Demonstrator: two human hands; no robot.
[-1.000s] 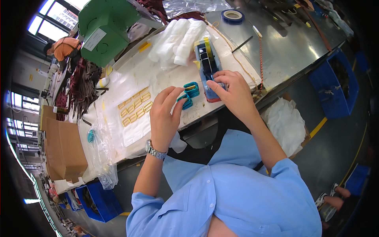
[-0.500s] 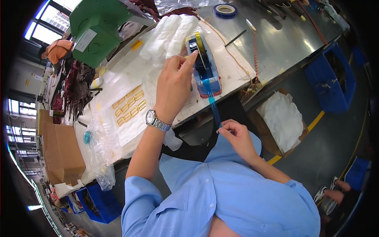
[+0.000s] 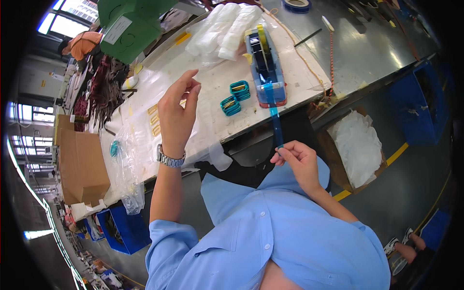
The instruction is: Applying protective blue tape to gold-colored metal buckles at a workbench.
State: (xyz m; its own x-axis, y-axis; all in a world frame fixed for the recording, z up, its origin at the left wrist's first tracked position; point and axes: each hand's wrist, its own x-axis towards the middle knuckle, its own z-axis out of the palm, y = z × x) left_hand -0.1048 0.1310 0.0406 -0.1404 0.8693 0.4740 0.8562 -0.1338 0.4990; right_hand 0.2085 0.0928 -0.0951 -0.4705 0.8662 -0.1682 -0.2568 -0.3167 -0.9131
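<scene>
My right hand pinches the free end of a strip of blue tape between thumb and fingers. The strip runs taut from a blue tape dispenser at the front edge of the worktable. My left hand, with a watch on its wrist, hovers over the table, thumb and forefinger apart and nothing visible between them. Partly hidden behind it are gold-coloured metal buckles laid out on white sheeting. Between that hand and the dispenser lie two teal-wrapped bundles with gold metal showing inside.
White plastic rolls and a green machine stand at the back. A box lined with white plastic is on the floor at right, near a blue crate. Cardboard boxes stand at left; another person is far left.
My left hand has moved left, off the dispenser toward the buckles, uncovering the teal bundles. My right hand still holds the tape end. The whole view has shifted slightly.
</scene>
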